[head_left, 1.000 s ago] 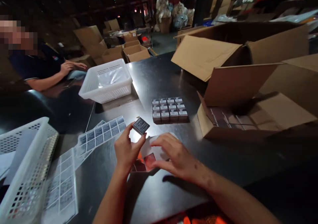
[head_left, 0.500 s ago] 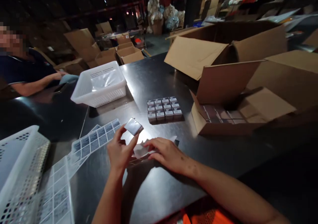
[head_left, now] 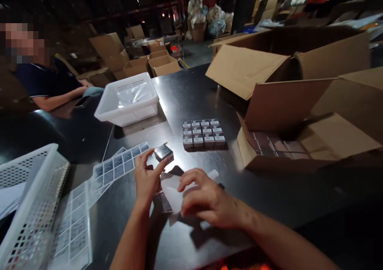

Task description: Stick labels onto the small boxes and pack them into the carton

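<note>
My left hand (head_left: 147, 174) pinches a small dark box (head_left: 164, 152) between thumb and fingers, raised above the metal table. Beside it, my right hand (head_left: 206, 200) is curled around a crumpled white sheet (head_left: 173, 190), which shows between its fingers; the exact contact of the fingertips is partly hidden. Below the sheet lies a dark printed piece (head_left: 164, 202), mostly covered. Small dark boxes with white barcode labels (head_left: 203, 133) stand in a tight block beyond my hands. Label sheets (head_left: 121, 164) with dark print lie to the left of my left hand.
A white plastic basket (head_left: 127, 116) holding clear bags stands at the back left. Another white basket (head_left: 56, 178) is at the near left, beside more label sheets (head_left: 73, 226). Open cartons (head_left: 251, 158) fill the right side. A person (head_left: 50, 84) sits across at far left.
The small box has turned in my left hand and now shows a darker face. My right hand has risen, and the white sheet has shifted and spread. The camera view has swung slightly left.
</note>
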The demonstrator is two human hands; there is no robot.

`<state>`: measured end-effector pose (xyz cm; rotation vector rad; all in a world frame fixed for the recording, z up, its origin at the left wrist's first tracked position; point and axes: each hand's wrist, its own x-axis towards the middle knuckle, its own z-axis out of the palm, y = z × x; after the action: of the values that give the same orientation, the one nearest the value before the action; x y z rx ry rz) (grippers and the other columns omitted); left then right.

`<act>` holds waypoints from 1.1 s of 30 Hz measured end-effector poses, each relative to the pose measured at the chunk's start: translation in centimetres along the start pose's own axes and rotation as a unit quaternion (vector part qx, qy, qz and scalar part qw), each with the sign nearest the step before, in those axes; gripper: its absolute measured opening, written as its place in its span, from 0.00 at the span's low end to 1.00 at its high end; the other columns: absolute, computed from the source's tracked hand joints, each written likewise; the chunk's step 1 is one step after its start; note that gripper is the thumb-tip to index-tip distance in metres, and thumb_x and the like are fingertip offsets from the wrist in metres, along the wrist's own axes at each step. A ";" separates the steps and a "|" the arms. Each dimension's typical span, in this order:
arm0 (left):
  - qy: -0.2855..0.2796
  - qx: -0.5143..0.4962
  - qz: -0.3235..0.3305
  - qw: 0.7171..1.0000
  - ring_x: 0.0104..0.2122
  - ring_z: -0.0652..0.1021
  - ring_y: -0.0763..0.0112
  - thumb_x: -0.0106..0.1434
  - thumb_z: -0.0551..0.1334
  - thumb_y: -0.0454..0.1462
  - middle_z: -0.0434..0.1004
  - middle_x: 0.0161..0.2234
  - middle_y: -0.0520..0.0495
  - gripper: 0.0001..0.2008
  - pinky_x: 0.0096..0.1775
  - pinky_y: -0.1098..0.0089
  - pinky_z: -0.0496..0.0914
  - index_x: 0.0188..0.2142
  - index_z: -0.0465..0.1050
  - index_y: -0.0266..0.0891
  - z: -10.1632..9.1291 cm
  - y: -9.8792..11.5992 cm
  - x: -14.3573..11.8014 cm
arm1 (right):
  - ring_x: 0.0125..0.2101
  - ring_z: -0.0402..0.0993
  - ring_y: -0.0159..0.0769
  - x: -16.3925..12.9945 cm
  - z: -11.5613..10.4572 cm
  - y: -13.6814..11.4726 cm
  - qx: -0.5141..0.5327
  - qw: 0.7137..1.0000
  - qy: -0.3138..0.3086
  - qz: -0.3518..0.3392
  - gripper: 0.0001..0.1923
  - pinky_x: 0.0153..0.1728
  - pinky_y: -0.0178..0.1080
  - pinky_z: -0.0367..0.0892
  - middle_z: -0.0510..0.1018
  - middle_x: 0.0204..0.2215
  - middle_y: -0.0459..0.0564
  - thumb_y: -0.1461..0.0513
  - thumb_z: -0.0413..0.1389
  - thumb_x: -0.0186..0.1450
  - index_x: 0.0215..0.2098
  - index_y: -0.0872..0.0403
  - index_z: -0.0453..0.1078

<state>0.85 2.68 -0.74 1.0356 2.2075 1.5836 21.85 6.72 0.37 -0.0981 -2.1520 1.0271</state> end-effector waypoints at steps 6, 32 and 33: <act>-0.130 -0.153 -0.068 0.977 0.16 0.64 0.85 0.46 0.72 0.42 0.78 0.42 0.49 0.29 0.17 0.77 0.57 0.49 0.74 0.43 0.4 0.5 -1.0 | 0.39 0.75 0.33 0.7 -3.1 0.6 0.307 0.902 0.263 0.153 0.10 0.46 0.38 0.68 0.77 0.33 0.44 0.55 0.68 0.61 0.32 0.49 0.73; -0.300 -0.130 0.056 0.943 0.17 0.53 0.86 0.45 0.67 0.31 0.79 0.32 0.51 0.24 0.19 0.78 0.47 0.45 0.72 0.40 1.6 0.0 -3.0 | 0.40 0.76 0.38 0.9 -3.5 0.4 0.315 0.850 0.191 0.376 0.36 0.38 0.36 0.67 0.74 0.23 0.37 0.56 0.72 0.49 0.47 0.49 0.56; -0.301 -0.132 0.053 0.943 0.17 0.53 0.86 0.44 0.67 0.31 0.80 0.33 0.51 0.24 0.19 0.78 0.47 0.45 0.73 0.40 1.6 0.1 -3.0 | 0.39 0.76 0.37 0.9 -3.5 0.4 0.319 0.848 0.193 0.376 0.36 0.38 0.36 0.67 0.74 0.23 0.36 0.57 0.72 0.49 0.47 0.49 0.55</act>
<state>3.96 1.88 -1.94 1.3461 1.5132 1.3177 23.39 9.52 2.03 -0.8013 -1.2977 1.9243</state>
